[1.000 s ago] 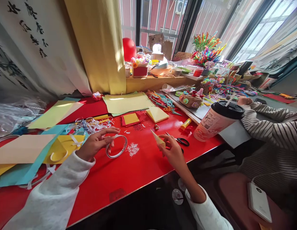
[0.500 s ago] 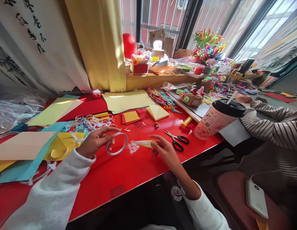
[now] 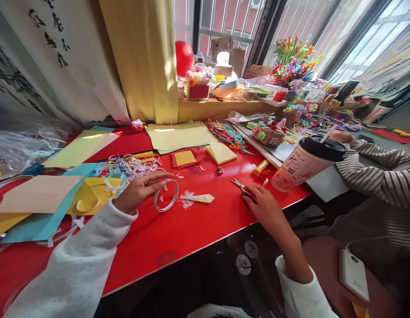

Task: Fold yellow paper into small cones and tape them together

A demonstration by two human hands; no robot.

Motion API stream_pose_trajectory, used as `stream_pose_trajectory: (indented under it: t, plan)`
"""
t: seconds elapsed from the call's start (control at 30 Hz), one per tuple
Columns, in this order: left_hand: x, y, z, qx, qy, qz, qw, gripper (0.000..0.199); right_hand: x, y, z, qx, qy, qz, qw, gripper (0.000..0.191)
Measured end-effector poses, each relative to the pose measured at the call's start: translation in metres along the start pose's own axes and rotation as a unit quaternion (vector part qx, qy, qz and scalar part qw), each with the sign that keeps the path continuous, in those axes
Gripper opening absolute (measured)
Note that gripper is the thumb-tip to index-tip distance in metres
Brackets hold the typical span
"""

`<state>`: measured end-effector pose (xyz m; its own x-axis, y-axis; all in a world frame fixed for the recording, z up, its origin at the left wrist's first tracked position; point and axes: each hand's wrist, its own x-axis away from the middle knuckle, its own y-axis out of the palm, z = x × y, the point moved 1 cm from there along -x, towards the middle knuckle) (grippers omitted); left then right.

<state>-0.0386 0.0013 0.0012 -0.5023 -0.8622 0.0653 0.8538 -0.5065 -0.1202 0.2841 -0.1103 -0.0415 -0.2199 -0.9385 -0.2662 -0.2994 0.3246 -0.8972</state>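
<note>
My left hand (image 3: 140,191) holds a thin, nearly used-up roll of tape (image 3: 174,204) upright by its rim, above the red table. My right hand (image 3: 265,204) is on the black handles of the scissors (image 3: 238,183), with its fingers over them. The blades lie on the table, slightly parted, pointing up and left. Between my hands a rolled pale-yellow paper cone (image 3: 198,198) rests on the table, its narrow end over a patch of white scraps (image 3: 187,202).
A takeaway cup (image 3: 292,170) with a straw stands at the right, close to my right hand. Folded yellow paper (image 3: 221,152), red and yellow squares (image 3: 185,158) and a small bell (image 3: 220,170) lie behind. Coloured sheets (image 3: 39,192) cover the left. A person's striped sleeve (image 3: 373,176) is at right.
My right hand has let go of the paper cone, which now lies on the table, and has moved right onto the scissors. My left hand still holds the tape roll.
</note>
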Motion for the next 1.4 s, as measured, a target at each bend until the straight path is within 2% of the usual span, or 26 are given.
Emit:
stream_pose_trajectory:
  t: [0.07, 0.13, 0.27, 0.37, 0.4, 0.47, 0.53, 0.63, 0.7, 0.77, 0.83, 1.0, 1.1, 1.27, 1.4]
  plan:
    - [0.0, 0.001, 0.001, 0.003, 0.002, -0.004, 1.0, 0.044, 0.001, -0.002, 0.018, -0.005, 0.01, -0.034, 0.999, 0.034]
    - [0.001, 0.002, 0.002, 0.001, 0.003, -0.012, 1.0, 0.044, 0.001, -0.004, 0.026, 0.002, 0.037, -0.043, 0.998, 0.035]
    - [0.001, 0.002, 0.004, -0.011, 0.006, -0.018, 1.0, 0.041, -0.003, -0.01, 0.019, 0.014, 0.102, -0.06, 0.993, 0.044]
    - [0.002, 0.003, 0.004, -0.009, -0.007, -0.028, 1.0, 0.045, -0.007, -0.02, 0.009, 0.015, 0.136, -0.1, 0.986, 0.038]
    - [0.002, 0.003, 0.004, -0.008, -0.011, -0.03, 0.999, 0.045, -0.007, -0.022, 0.007, -0.01, 0.145, -0.116, 0.983, 0.035]
    - [0.001, 0.003, 0.003, -0.01, -0.013, -0.03, 0.999, 0.044, -0.006, -0.025, 0.001, -0.128, 0.152, -0.159, 0.967, 0.032]
    - [0.001, 0.003, 0.003, -0.017, -0.012, -0.03, 0.999, 0.041, -0.002, -0.024, -0.007, -0.303, 0.141, -0.21, 0.919, 0.033]
    - [0.001, 0.004, 0.002, -0.023, -0.009, -0.038, 0.999, 0.041, 0.005, -0.017, -0.023, -0.507, 0.104, -0.246, 0.82, 0.042]
    - [0.002, 0.005, 0.003, -0.023, -0.001, -0.039, 0.999, 0.042, 0.006, -0.012, -0.034, -0.566, 0.082, -0.258, 0.778, 0.049]
    - [0.002, 0.007, 0.004, -0.025, 0.012, -0.042, 0.999, 0.043, 0.004, -0.008, -0.043, -0.581, 0.054, -0.294, 0.757, 0.049]
    - [0.003, 0.008, 0.004, -0.037, 0.035, -0.045, 0.998, 0.041, 0.0, -0.008, -0.049, -0.563, 0.02, -0.331, 0.757, 0.052]
    - [0.003, 0.012, 0.005, -0.092, 0.11, -0.05, 0.988, 0.037, -0.015, -0.013, -0.064, -0.443, -0.055, -0.374, 0.813, 0.067]
    - [0.003, 0.015, 0.004, -0.102, 0.142, -0.064, 0.982, 0.036, -0.02, -0.016, -0.077, -0.391, -0.074, -0.405, 0.823, 0.062]
    - [0.003, 0.02, 0.001, -0.102, 0.177, -0.077, 0.976, 0.036, -0.026, -0.021, -0.1, -0.351, -0.113, -0.39, 0.844, 0.046]
    - [0.004, 0.024, 0.0, -0.113, 0.182, -0.08, 0.973, 0.035, -0.029, -0.024, -0.11, -0.323, -0.137, -0.391, 0.851, 0.041]
